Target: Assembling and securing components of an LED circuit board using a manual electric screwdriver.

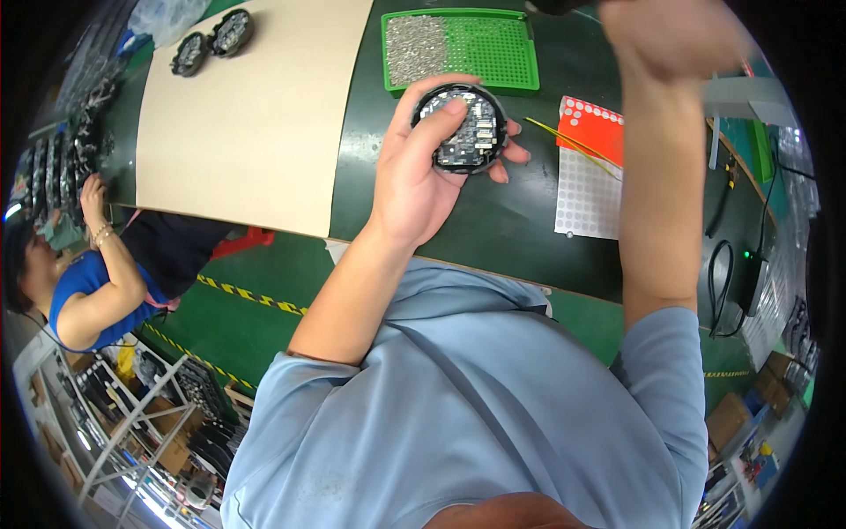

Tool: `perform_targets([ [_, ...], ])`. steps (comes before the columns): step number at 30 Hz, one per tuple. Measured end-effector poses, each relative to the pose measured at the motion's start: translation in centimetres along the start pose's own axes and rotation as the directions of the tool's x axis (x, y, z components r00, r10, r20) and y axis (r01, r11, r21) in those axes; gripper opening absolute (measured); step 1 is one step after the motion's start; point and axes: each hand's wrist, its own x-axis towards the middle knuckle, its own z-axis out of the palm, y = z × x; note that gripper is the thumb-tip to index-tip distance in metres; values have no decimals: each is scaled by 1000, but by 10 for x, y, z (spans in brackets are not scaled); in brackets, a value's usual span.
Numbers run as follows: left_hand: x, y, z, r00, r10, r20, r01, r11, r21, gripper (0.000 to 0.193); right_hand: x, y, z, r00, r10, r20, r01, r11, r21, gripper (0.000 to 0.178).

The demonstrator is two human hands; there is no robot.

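My left hand (pixel 407 189) is wrapped round a round black housing with a circuit board (pixel 477 132) in its face. The thumb lies on the board, and the other fingers curl round the rim. My right hand (pixel 679 35) is raised at the upper right and smeared by motion, so its fingers cannot be made out. A dark object (pixel 557 4) is cut off by the top edge near it. Beyond my left hand stands a green tray (pixel 493 86), its left part covered with small metal screws (pixel 416 49). Yellow tweezers (pixel 573 141) lie across a sheet of round white stickers (pixel 583 196) and an orange sheet (pixel 573 132).
Two round black units (pixel 189 55) (pixel 231 33) rest on a beige mat (pixel 247 115). At the far left sits a co-worker (pixel 106 273) beside a row of dark parts (pixel 62 167). A black cable (pixel 721 282) and an adapter (pixel 754 280) lie at the right.
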Motion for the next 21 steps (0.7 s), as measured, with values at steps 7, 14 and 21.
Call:
perform_targets([
  [7,0,-2,-1,1000,22,-6,-22,999,-27,32,-9,-51,75,995,97,33,-98,995,25,83],
  [14,1,-4,-4,999,34,-17,-35,998,-49,31,-11,-49,113,978,201,54,-203,978,40,83],
  [21,3,-4,-4,998,69,0,-69,997,-39,31,-21,-44,104,950,305,63,-308,950,45,83],
])
